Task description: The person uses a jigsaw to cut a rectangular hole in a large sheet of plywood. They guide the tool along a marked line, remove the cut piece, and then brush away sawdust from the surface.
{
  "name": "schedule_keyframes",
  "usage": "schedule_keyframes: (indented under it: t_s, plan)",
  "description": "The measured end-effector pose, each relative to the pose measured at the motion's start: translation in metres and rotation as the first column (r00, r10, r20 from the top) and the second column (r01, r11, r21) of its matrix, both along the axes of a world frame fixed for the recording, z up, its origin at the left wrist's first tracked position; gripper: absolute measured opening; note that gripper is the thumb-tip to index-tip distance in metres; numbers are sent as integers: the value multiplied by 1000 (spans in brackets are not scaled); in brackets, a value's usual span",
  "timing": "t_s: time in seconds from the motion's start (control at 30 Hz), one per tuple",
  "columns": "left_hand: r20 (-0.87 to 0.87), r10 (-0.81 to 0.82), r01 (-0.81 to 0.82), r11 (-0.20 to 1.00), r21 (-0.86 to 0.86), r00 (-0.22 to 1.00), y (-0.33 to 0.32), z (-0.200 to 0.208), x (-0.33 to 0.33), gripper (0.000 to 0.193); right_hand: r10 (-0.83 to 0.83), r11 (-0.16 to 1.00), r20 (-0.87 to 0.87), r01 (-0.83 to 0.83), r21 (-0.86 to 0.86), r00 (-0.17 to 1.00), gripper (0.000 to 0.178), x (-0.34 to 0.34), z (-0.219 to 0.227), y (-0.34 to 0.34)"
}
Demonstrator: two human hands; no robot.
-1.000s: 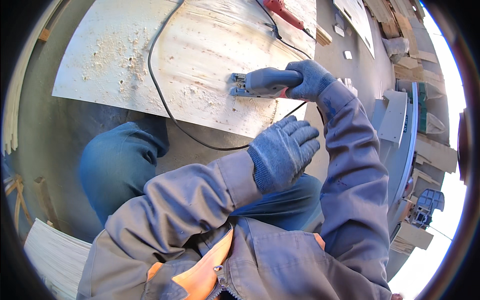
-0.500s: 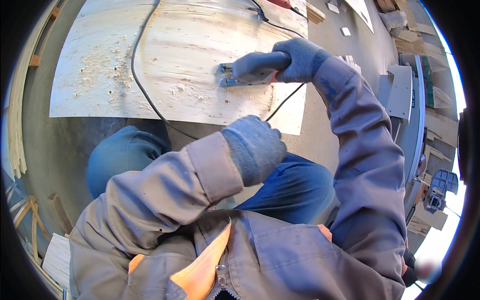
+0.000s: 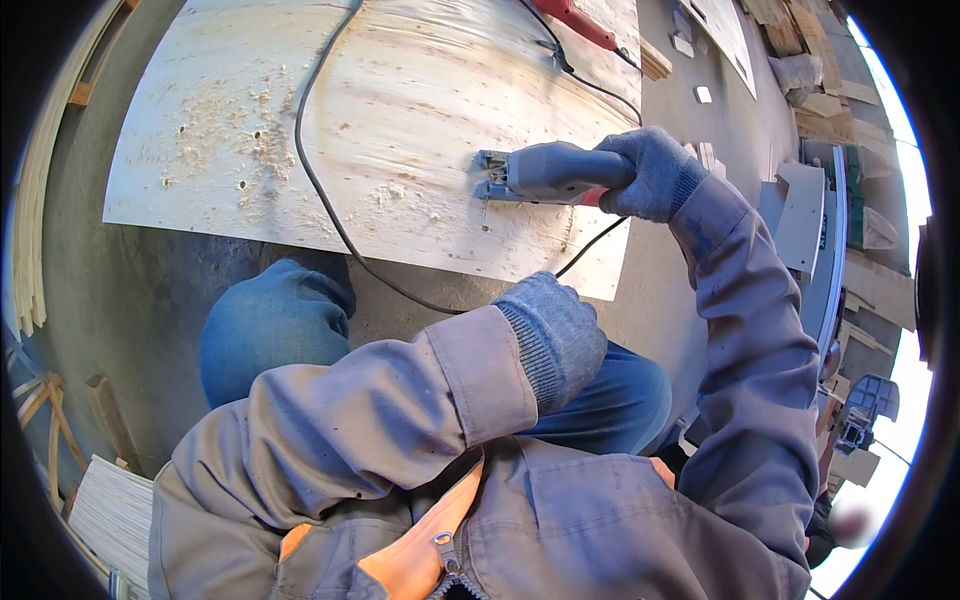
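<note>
My right hand (image 3: 655, 172), in a grey knit glove, is wrapped round the rear handle of a grey jigsaw (image 3: 562, 170) with a red patch. The saw lies on its side over a pale plywood sheet (image 3: 420, 130), its metal shoe and blade end toward the left. My left hand (image 3: 556, 335), gloved too, is curled shut above my knee, near the sheet's front edge. A black power cord (image 3: 318, 175) runs over the sheet into that fist and comes out toward the saw; the left fingertips are hidden.
Sawdust (image 3: 235, 125) and several small holes mark the sheet's left part. A red power tool (image 3: 578, 22) with its own cord lies at the far right. Boards (image 3: 30, 230) are stacked along the left, and a metal-edged bench (image 3: 830, 240) with wood scraps stands right.
The whole view has shifted, so the sheet and both hands appear lower, with the hands further right. The jigsaw is still in my right hand; the left fist stays closed at the cord.
</note>
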State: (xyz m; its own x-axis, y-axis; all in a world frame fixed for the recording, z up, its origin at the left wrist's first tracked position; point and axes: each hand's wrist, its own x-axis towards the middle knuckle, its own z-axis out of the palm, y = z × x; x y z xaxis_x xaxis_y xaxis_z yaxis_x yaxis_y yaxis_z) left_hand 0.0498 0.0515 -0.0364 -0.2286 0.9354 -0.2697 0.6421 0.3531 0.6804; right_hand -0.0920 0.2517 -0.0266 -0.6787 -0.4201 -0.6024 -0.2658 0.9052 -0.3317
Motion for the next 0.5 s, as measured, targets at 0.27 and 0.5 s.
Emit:
schedule_keyframes:
  t_s: [0.27, 0.5]
  plan:
    - [-79, 97, -93, 994, 49, 992, -4, -9, 11, 23, 11, 997, -50, -7, 78, 999, 46, 6, 9, -25]
    - [-6, 41, -40, 996, 84, 999, -5, 3, 3, 23, -207, 965, 19, 208, -160, 978, 38, 11, 73, 14]
